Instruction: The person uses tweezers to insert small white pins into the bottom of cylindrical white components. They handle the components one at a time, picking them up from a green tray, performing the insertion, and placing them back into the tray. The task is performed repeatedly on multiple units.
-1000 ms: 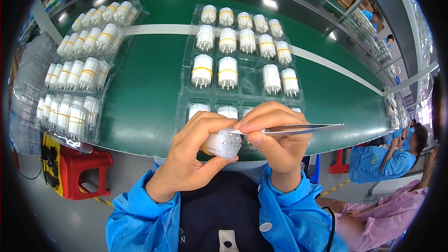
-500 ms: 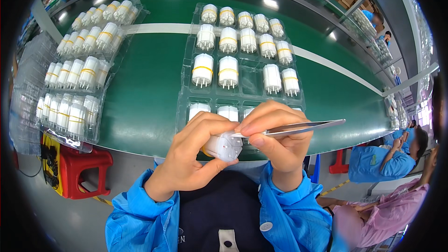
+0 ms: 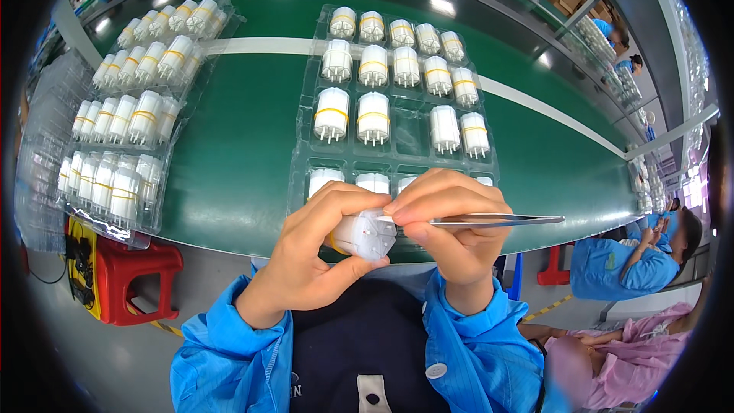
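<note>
Left hand (image 3: 310, 256): closed around a white plug (image 3: 362, 235), which is located between both hands, at the green table (image 3: 237, 160)'s near edge. Right hand (image 3: 453, 222): pinched closed on metal tweezers (image 3: 508, 220), beside the plug's exposed end.

Head-worn fisheye view, facing down, near the green worktop (image 3: 245, 153)

Both forearms (image 3: 229, 352) angle inward from below. The left hand (image 3: 306, 252) curves in a C-shaped grip, thumb lowermost; the right hand (image 3: 456, 226) pinches between thumb and bent fingers (its fingertips almost meeting the left's).
</note>
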A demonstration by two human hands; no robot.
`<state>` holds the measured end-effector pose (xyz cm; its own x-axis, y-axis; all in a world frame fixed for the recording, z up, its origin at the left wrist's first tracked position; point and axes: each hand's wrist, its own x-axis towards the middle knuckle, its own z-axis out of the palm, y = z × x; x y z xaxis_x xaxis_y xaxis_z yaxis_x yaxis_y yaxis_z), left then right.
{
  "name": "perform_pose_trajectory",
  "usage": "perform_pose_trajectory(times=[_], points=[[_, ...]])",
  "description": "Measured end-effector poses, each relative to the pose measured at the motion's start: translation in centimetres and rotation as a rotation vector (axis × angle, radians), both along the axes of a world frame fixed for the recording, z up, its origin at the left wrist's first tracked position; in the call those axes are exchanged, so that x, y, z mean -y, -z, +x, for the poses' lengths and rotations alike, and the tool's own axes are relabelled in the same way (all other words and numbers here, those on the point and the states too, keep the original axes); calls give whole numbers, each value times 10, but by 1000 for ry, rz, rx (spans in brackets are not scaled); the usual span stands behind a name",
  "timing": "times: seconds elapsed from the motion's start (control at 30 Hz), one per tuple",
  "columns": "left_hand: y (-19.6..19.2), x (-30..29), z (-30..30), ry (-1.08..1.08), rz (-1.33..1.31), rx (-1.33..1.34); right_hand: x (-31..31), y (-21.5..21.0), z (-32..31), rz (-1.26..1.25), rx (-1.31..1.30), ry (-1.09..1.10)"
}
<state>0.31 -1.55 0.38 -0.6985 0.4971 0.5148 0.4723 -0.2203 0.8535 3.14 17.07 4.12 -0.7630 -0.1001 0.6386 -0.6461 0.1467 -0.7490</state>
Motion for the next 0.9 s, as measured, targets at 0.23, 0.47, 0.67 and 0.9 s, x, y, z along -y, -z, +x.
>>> perform_pose_trajectory(times=[0.23, 0.47, 0.67, 0.9], points=[[-1, -1, 6, -77, -41, 13, 4, -12, 0, 207, -68, 54], [-1, -9, -6, -345, -88, -312, 1, -5, 11, -223, -3, 17], [12, -23, 5, -316, 93, -59, 22, 3, 17, -34, 35, 179], [9, -15, 4, -314, -39, -165, 22, 11, 14, -108, -7, 177]])
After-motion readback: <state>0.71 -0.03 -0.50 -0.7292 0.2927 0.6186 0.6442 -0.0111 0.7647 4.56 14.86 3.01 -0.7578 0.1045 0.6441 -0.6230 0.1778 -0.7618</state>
